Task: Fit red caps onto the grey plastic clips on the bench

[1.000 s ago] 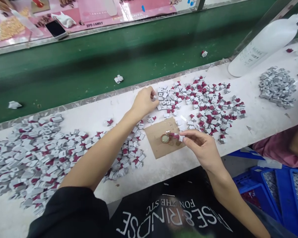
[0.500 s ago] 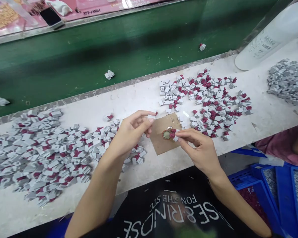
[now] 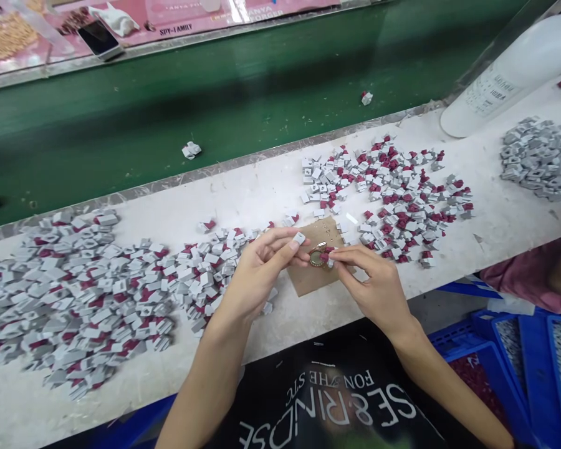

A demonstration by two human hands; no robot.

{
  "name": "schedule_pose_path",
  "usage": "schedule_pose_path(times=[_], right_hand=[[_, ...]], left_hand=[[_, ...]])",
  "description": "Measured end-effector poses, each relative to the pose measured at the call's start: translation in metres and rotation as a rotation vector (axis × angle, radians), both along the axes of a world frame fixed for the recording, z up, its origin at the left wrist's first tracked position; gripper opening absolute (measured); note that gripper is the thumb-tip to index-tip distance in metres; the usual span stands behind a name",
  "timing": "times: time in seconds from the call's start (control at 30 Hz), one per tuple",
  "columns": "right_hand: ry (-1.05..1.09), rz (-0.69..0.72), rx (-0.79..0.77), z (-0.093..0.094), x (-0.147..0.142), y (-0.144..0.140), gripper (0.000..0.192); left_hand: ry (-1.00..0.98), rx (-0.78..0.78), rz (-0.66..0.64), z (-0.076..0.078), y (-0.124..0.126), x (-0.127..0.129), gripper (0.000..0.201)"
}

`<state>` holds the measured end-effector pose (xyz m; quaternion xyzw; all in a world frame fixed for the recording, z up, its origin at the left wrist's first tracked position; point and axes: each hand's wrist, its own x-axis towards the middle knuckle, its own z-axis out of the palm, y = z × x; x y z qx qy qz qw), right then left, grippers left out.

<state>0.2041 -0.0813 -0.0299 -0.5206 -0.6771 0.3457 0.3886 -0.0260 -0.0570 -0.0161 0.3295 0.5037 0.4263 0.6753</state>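
Note:
Close to the middle of the bench, my left hand [image 3: 268,265] pinches a small light-grey plastic piece [image 3: 300,238] between thumb and forefinger. To its right, the thumb and fingertips of my right hand [image 3: 371,271] are closed on a small dark-red and grey plastic piece [image 3: 326,257], partly covered by the fingers. Just beside that piece is a small round dish [image 3: 316,257] with a brownish rim, resting on a square of brown cardboard [image 3: 308,284]. Above my left fingertips a grey-and-red piece [image 3: 290,219] lies on the bench.
Grey-and-red pieces are heaped at left [image 3: 98,293] and at right [image 3: 397,199]. A grey pile [image 3: 537,159] and a white bottle [image 3: 500,81] are farther right. Beyond runs a green conveyor belt [image 3: 262,87]. Blue bins [image 3: 495,362] stand below, near a person's pink sleeve [image 3: 528,277].
My left hand has let go of a grey-and-red piece on the bench and moved toward the dish with a grey piece. My right hand stays almost still. Pieces on the belt have shifted left.

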Motion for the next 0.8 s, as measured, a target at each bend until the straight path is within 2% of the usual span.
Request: schedule_pose_path(times=[0.1, 0.23, 0.37, 0.5, 0.7, 0.8], right_hand=[[0.024, -0.02, -0.018, 0.001, 0.0, 0.001, 0.023], [0.057, -0.024, -0.064, 0.002, -0.001, 0.003, 0.021], [0.113, -0.058, -0.133, 0.002, -0.002, 0.002, 0.015], [0.294, -0.127, -0.307, 0.0, 0.002, 0.003, 0.009], [0.697, -0.191, -0.525, 0.0, 0.008, 0.018, 0.029], [0.781, -0.162, -0.602, 0.005, 0.011, 0.024, 0.034]], left_hand=[[0.073, 0.08, 0.015, -0.005, 0.001, 0.0, 0.026], [0.31, 0.226, 0.085, -0.008, 0.001, 0.0, 0.011], [0.397, 0.243, 0.06, -0.008, 0.0, 0.001, 0.014], [0.418, 0.281, 0.062, -0.008, 0.002, 0.001, 0.01], [0.551, 0.377, 0.216, -0.008, 0.013, 0.003, 0.017], [0.443, 0.411, 0.226, -0.006, 0.018, 0.005, 0.019]])
